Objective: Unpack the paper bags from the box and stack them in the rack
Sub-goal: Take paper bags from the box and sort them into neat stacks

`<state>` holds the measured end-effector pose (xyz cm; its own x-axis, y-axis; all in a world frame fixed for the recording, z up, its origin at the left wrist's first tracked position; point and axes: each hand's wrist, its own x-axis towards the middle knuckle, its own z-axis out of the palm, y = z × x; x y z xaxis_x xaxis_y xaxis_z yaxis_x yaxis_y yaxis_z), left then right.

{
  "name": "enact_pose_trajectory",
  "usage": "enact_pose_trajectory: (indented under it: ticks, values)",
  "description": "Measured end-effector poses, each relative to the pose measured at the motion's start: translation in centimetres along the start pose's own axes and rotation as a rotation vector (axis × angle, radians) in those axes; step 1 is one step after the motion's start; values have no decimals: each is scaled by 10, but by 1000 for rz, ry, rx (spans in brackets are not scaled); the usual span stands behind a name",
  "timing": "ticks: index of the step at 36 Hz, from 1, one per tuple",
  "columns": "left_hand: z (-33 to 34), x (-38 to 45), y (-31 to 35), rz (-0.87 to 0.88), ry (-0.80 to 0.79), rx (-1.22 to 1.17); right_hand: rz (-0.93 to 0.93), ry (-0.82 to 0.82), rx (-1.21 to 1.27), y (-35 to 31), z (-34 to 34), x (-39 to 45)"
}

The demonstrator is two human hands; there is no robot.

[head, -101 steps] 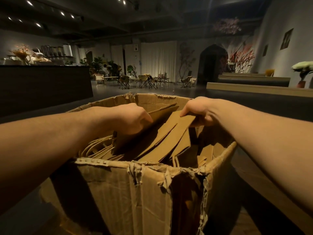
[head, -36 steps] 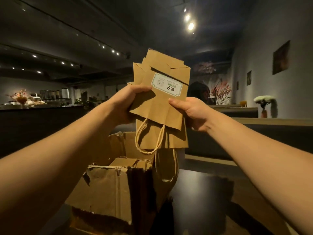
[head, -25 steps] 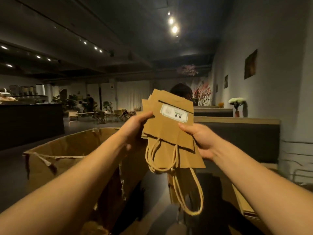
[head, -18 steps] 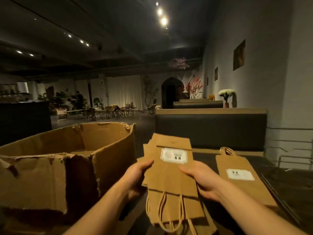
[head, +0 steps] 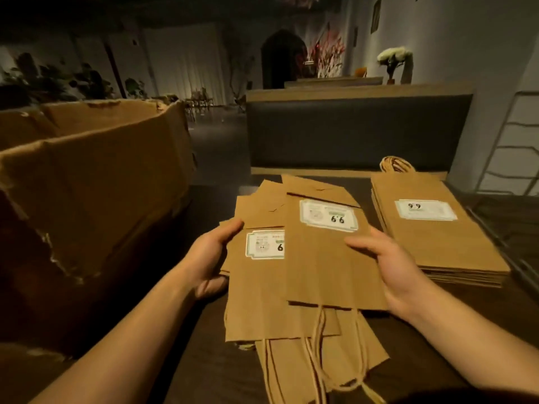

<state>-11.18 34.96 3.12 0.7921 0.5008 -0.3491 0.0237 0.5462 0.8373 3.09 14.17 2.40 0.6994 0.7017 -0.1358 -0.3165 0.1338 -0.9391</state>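
Head view: both hands hold a fanned bundle of bags (head: 320, 266) flat over the dark desk (head: 455, 322). The left hand (head: 208, 258) grips its left edge, thumb on top; the right hand (head: 390, 269) grips the right edge, thumb across the top bag. A neat stack (head: 431, 228) lies just right; the box (head: 96, 182) stands left.

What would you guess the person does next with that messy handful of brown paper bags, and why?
Probably square them up first. The fanned brown paper bags, held between the left hand and right hand, lie skewed with handles trailing, while the neat stack of labelled brown bags beside them is even-edged.
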Motion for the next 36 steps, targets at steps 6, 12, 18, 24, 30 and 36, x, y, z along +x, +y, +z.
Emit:
enact_pose_trajectory:
  ticks: [6, 12, 18, 24, 30, 36]
  values:
    - [-2, -5, -2, 16, -26, -15, 105, -3, 85, 2, -6, 4]
    - [-4, -4, -9, 105, -120, 68, 17, 9, -128, 3, -2, 2]
    - [2, -5, -12, 236, -178, 190, -20, -26, -161, 1, 6, -3]
    - [2, -5, -14, 263, -107, 184, -108, 85, -102, 4, 5, -2]
    - [4, -7, -8, 219, -65, 49, -42, 88, 348, -3, -2, 4]
    - [3, -8, -12, 197, -68, 3, 13, -116, 353, 0, -9, 1]
